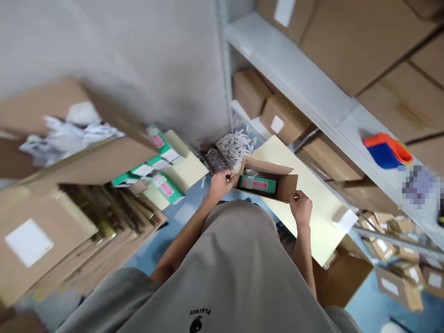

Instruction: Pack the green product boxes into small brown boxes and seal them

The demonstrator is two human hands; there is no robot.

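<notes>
An opened cardboard box [282,188] is held between my two hands, over the left end of a pale yellow tabletop. Inside it lies a green package with a pink item [258,184], beside a bit of clear or white wrapping. At the box's left end, the fingers of my left hand [222,184] pinch its edge. My right hand [301,208] grips the lower right corner by a raised flap. The undersides of the fingers are hidden.
More green packages [168,187] lie on a pale surface to the left, beside a carton of flattened cardboard [114,208]. A large box [79,157] holds crumpled white material. Shelving [294,55] with cartons runs along the right. White strips [237,145] fill a container ahead.
</notes>
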